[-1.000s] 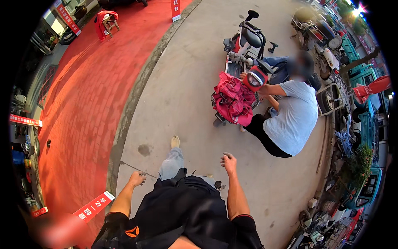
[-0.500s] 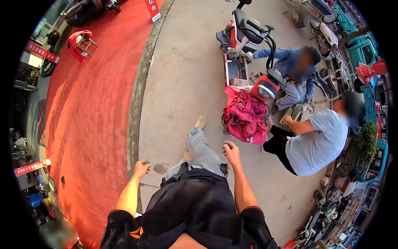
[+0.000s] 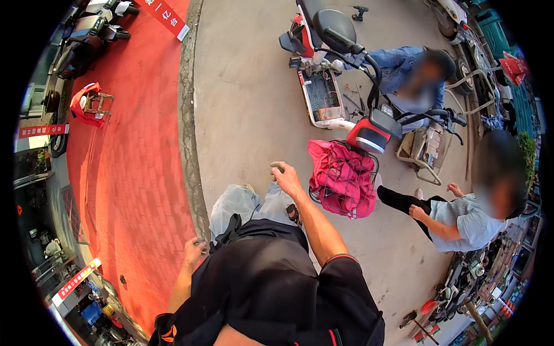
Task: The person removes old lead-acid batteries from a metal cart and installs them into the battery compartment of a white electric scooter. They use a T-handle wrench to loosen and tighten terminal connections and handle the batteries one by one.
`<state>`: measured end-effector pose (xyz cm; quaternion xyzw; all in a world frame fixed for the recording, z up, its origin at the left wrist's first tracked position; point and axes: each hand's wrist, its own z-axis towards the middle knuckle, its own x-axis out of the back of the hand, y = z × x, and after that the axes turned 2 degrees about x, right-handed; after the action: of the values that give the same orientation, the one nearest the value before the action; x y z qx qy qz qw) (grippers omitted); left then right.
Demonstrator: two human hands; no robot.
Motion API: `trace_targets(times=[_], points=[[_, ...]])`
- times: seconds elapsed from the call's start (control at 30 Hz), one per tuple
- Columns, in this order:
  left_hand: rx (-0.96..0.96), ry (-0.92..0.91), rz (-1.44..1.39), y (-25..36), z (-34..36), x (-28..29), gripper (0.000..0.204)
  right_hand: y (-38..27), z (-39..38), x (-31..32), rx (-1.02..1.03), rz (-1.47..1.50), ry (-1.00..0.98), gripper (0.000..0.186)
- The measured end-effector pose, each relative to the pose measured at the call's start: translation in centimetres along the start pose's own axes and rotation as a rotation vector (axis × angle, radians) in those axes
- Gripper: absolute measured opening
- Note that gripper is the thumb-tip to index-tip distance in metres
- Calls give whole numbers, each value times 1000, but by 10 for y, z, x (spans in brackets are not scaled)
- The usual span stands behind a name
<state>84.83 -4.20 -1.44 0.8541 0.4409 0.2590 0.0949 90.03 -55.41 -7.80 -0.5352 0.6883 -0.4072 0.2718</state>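
Note:
My right hand [image 3: 285,177] is swung out ahead of my body, its fingers curled in with nothing visible in them. Low at my left side hangs my left hand [image 3: 195,249], loosely closed, with no object showing. Neither touches anything. Nearest to the right hand is a wire basket [image 3: 345,180] stuffed with pink-red cloth [image 3: 334,164], on the front of a red and white electric scooter [image 3: 369,135]. The scooter's floor compartment [image 3: 323,98] lies open, showing wiring and parts.
Behind the scooter crouches a person in a denim jacket [image 3: 398,63]; another in a grey T-shirt [image 3: 456,216] is at right. Hand tools [image 3: 359,98] and a drill [image 3: 359,12] lie on the concrete. A kerb [image 3: 187,115] borders red paving at left, with a draped stool [image 3: 92,105].
I have stepped forward, and the scooter appears closer. My right arm has swung forward and inward, my left hand back. The grey-shirted person has moved away from the frame part they were touching.

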Motion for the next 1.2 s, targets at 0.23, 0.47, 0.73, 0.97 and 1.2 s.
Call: trace_targets(times=[0.23, 0.47, 0.73, 0.97, 1.2], points=[[-129, -190, 180, 130, 108, 27, 27, 25, 25, 42, -115, 60, 251, 35], [-171, -290, 448, 282, 246, 88, 33, -7, 24, 16, -216, 250, 573, 35], [-347, -268, 512, 460, 413, 134, 35, -67, 37, -66, -241, 197, 652, 35], [-418, -372, 650, 544, 426, 85, 38, -56, -7, -105, -433, 208, 785, 35], [-429, -508, 777, 517, 374, 54, 43, -50, -13, -124, -345, 236, 842, 37]])
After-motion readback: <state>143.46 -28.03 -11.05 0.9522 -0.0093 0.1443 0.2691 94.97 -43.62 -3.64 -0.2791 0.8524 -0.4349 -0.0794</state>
